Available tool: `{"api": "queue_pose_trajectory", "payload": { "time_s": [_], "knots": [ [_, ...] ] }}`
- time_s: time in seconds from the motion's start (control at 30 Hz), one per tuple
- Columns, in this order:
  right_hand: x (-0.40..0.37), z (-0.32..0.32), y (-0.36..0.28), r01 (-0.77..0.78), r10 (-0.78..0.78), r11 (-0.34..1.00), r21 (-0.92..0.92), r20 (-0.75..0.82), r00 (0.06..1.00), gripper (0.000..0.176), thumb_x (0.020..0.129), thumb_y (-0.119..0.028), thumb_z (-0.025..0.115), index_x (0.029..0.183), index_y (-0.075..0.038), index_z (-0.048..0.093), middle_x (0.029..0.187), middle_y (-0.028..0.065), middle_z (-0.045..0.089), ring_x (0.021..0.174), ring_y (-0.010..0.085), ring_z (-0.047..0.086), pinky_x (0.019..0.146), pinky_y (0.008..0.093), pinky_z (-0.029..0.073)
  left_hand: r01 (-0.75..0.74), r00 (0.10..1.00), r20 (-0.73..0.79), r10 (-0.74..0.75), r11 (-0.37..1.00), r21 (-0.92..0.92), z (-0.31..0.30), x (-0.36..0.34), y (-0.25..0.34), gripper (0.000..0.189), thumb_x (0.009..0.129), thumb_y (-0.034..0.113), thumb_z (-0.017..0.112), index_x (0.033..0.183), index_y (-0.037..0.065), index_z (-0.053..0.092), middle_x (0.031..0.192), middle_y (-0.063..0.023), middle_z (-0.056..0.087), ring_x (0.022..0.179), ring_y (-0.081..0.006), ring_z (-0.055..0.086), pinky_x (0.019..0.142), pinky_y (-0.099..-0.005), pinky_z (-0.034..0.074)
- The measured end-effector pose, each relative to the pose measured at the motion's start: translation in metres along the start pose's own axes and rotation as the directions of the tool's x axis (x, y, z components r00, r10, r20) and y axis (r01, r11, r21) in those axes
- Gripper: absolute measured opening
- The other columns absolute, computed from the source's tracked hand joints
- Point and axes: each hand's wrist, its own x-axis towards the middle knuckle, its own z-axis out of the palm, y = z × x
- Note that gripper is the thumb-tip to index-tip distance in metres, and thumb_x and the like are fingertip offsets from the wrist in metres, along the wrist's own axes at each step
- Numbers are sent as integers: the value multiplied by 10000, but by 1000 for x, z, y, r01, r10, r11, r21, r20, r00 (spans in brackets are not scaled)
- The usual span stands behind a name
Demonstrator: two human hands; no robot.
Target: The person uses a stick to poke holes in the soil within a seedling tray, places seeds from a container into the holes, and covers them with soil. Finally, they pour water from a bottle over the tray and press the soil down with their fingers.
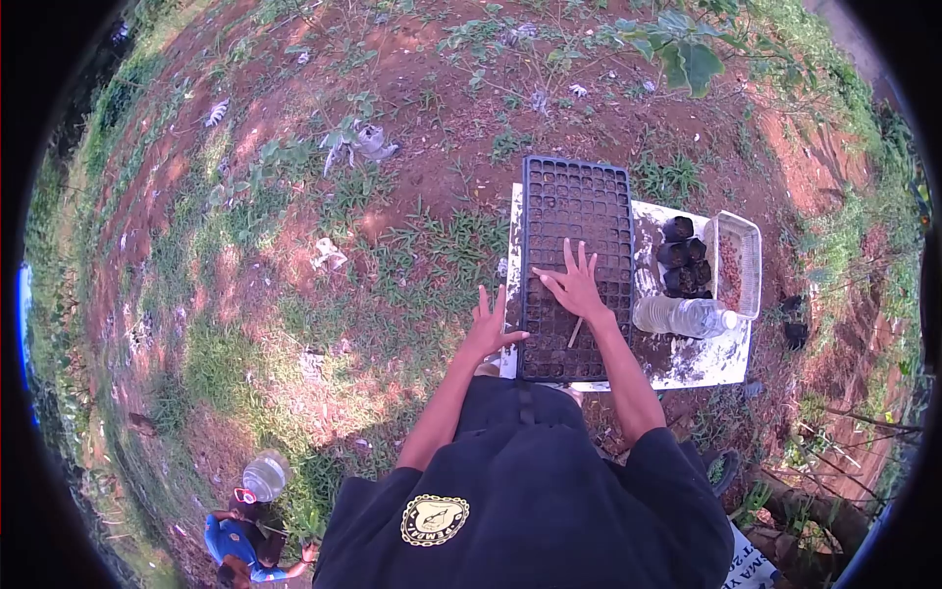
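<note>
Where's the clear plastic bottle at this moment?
In the head view, the clear plastic bottle lies on its side on the white board, right of the black cell tray and just below the black pots in the picture.

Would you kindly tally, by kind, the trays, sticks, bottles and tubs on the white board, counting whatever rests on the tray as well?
Tray: 1
Stick: 1
Bottle: 1
Tub: 1
Total: 4
</note>
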Motion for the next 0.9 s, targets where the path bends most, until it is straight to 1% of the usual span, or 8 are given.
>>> {"api": "queue_pose_trajectory", "payload": {
  "time_s": [0.13,0.2,0.27,0.53,0.6,0.73,0.83,0.9],
  "knots": [
    [5,9,3,74,-75,997,-17,-71,995,376,972,-526,423,1200,-370,678,1587,215,108,1443,491,10,1116,667,-7,12,1000,4,-12,1000,-9,-2,1,-1,1217,685,594,782,1552,142,58,1522,-383,-16,1350,-603,198,1090,-599,261],
    [7,5,7,-21,20,1000,21,12,1000,386,970,-529,426,1193,-352,686,1581,216,134,1440,497,26,1114,671,-3,8,1000,-1,-8,1000,-23,-1,2,-3,1214,686,592,782,1552,143,59,1522,-382,-16,1351,-603,198,1092,-600,257],
    [7,6,5,-7,7,1000,25,-19,1000,387,969,-528,428,1191,-347,689,1579,216,140,1439,498,33,1114,671,-2,2,1000,-31,-2,1000,4,2,4,-4,1209,678,547,804,1550,159,62,1535,-358,-39,1313,-622,241,1056,-583,341],
    [9,4,0,-9,9,999,31,-12,1000,395,971,-525,425,1157,-325,712,1569,220,167,1434,500,62,1122,660,0,-13,1000,-27,13,1000,1,3,6,-6,1206,681,550,800,1550,157,62,1528,-370,-24,1310,-622,247,1052,-583,345],
    [10,8,-2,25,-14,996,90,-123,992,387,969,-516,440,1114,-311,734,1566,219,176,1436,493,68,1124,656,-9,-17,1000,-25,17,1000,-4,4,6,-5,1204,683,549,800,1550,156,62,1526,-374,-21,1312,-623,244,1051,-586,345],
    [7,4,-3,54,-53,998,17,-73,996,374,971,-499,449,1112,-303,735,1567,218,175,1437,486,71,1125,655,-5,-15,1000,-12,15,1000,10,2,6,-7,1195,691,546,795,1550,155,61,1525,-376,-16,1306,-625,254,1047,-584,353],
    [2,3,-1,0,1,1000,29,-39,999,362,973,-480,460,1149,-297,718,1565,221,178,1437,483,81,1127,655,13,-11,999,-40,11,1000,1,2,8,-4,1175,696,544,792,1550,166,79,1529,-369,-8,1307,-618,262,1046,-579,359],
    [-1,10,-5,-35,45,998,61,-170,984,358,976,-468,461,1176,-297,704,1565,224,177,1436,485,85,1129,653,22,-8,998,-55,8,1000,-2,-1,13,3,1158,700,543,790,1550,176,95,1531,-365,-3,1310,-613,263,1046,-578,361]
  ]
}}
